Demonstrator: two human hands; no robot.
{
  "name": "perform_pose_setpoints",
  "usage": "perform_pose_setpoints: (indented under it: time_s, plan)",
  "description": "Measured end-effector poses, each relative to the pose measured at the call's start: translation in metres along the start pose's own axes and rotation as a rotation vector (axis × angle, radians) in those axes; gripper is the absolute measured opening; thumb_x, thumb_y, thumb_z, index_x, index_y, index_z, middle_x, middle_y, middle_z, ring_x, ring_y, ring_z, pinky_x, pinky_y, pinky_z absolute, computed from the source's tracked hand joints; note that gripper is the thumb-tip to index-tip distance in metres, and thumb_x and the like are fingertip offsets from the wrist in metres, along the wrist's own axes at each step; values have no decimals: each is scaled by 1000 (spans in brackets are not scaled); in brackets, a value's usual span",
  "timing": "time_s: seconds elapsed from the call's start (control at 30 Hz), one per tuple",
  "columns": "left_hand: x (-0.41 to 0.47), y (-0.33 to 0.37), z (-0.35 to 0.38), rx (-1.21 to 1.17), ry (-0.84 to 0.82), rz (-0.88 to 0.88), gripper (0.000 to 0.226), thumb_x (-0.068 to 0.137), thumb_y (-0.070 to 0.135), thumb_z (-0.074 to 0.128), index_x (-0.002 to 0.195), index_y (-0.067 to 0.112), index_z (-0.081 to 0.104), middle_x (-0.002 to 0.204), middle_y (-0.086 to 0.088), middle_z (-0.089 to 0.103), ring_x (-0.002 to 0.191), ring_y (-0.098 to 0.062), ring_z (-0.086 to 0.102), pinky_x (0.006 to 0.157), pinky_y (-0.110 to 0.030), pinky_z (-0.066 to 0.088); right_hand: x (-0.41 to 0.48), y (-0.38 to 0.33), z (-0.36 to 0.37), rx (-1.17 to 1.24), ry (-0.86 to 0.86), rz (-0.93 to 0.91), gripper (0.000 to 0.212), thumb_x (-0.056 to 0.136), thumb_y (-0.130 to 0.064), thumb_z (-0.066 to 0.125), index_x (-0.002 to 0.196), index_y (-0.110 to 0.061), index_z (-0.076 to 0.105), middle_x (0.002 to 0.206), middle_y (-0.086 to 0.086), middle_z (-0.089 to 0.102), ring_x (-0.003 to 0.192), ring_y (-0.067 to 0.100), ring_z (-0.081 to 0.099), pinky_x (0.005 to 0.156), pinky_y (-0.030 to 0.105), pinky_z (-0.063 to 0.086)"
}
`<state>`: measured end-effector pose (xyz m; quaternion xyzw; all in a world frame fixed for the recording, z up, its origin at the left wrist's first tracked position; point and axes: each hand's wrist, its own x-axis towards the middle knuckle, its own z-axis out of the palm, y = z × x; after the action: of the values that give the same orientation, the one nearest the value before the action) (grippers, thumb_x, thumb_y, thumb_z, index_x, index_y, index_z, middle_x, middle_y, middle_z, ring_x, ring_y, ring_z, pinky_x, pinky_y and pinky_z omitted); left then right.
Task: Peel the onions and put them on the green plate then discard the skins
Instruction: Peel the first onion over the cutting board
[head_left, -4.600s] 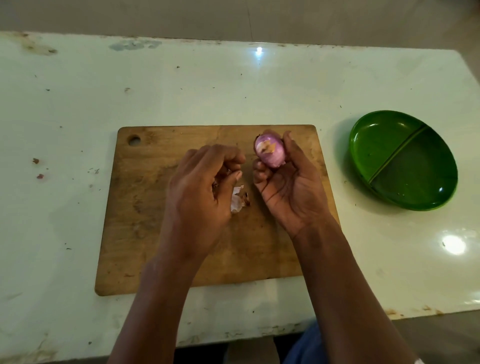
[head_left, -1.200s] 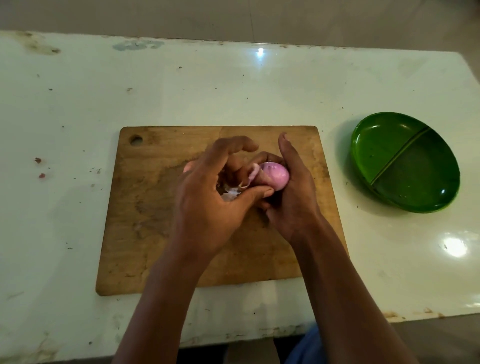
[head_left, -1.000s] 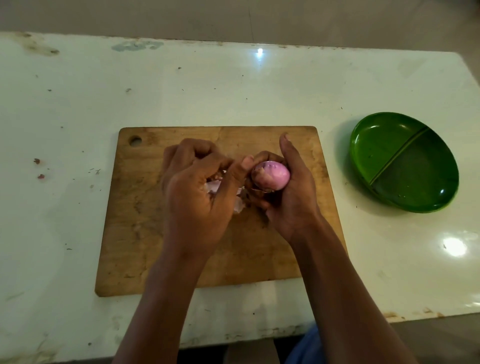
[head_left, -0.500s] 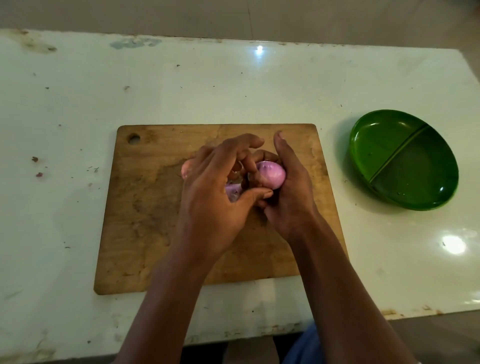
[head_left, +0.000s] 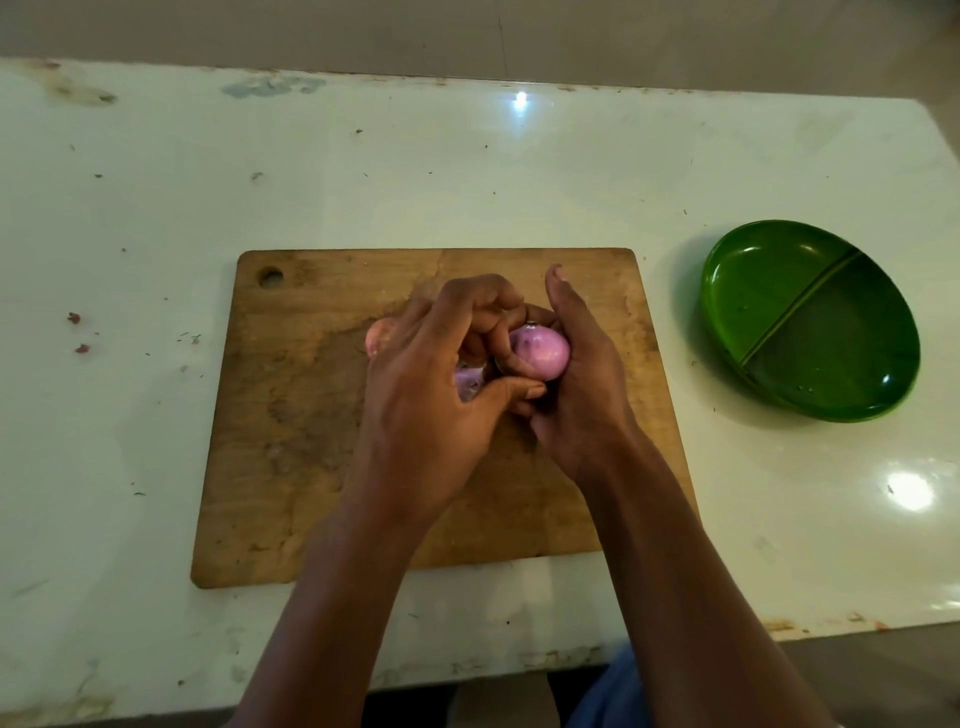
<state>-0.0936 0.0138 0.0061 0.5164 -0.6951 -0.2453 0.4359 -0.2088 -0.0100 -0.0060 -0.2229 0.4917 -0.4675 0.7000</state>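
Onion (head_left: 540, 353): glossy, smooth, pink-purple, I noted; right hand (head_left: 582, 384) cupped it, left hand (head_left: 421, 395) pinched its nine-o'clock end.

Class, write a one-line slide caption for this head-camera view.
Right hand holds an onion over the board, left hand peels it; green plate waits alongside.

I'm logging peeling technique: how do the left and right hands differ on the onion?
The right hand cups the onion from the right, thumb straight; the left hand arches over it from the left, fingers curled, thumb tip at its near side. A purple skin piece shows under the left hand, none under the right. Both touch the onion above the cutting board.
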Motion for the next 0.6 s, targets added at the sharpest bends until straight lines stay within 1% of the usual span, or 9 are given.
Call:
perform_pose_setpoints:
  time_s: [0.07, 0.17, 0.27, 0.33, 0.4, 0.5, 0.53, 0.6]
  plan:
    - [0, 1, 0, 1, 12, 2, 50, 66, 18, 78, 110, 7, 56, 86, 3, 62, 83, -9, 61, 75, -12, 46, 0, 0, 0, -19, 7, 7, 50, 96, -49, 43, 76, -8, 62, 59, 4, 61, 49, 14, 57, 44, 21, 43]
    - [-1, 2, 2, -14, 28, 26, 45, 67, 9, 81, 106, 5, 58, 74, 2, 62, 73, -7, 59, 71, -11, 46, 1, 1, 0, -30, 26, 27, 49, 95, -52, 43, 86, -7, 63, 66, 6, 65, 58, 18, 60, 53, 25, 47]
    - [-1, 1, 3, -36, 36, 36, 46, 69, 11, 79, 108, 14, 54, 73, 4, 60, 73, -6, 58, 71, -11, 46, 2, 1, -1, -2, 29, 36, 50, 94, -52, 44, 84, -8, 64, 69, 7, 67, 64, 20, 61, 62, 30, 49]
    - [-2, 0, 3, -35, 34, 49, 46, 69, 11, 78, 108, 15, 53, 73, 4, 60, 73, -6, 58, 71, -9, 45, 2, 1, -1, 41, 32, 45, 50, 94, -52, 45, 83, -8, 65, 73, 9, 67, 68, 22, 64, 68, 33, 53]
    - [-2, 0, 3, -37, 21, 50, 46, 70, 10, 78, 108, 14, 53, 72, 4, 60, 72, -8, 58, 68, -10, 45, 2, 0, -1, 112, 34, 61, 48, 94, -50, 47, 81, -8, 65, 74, 10, 67, 68, 23, 64, 65, 32, 56]
    - [-1, 1, 4, -35, 2, 55, 46, 71, 11, 76, 107, 20, 49, 71, 5, 58, 70, -8, 57, 65, -12, 44, 2, -1, -1, 195, 30, 88, 45, 94, -48, 49, 84, -6, 62, 73, 9, 63, 66, 22, 62, 58, 30, 56]
    - [-1, 2, 5, -30, -2, 59, 46, 71, 12, 75, 107, 21, 48, 71, 6, 57, 71, -7, 56, 66, -11, 43, 3, -1, -1, 209, 37, 95, 44, 94, -48, 50, 87, -6, 61, 73, 9, 63, 66, 22, 62, 58, 31, 56]
    - [-1, 2, 6, -19, -9, 68, 44, 71, 12, 74, 106, 22, 48, 71, 6, 56, 71, -6, 55, 68, -8, 41, 5, 1, -2, 225, 56, 101, 44, 92, -48, 52, 96, -5, 59, 74, 9, 62, 69, 23, 61, 69, 34, 56]
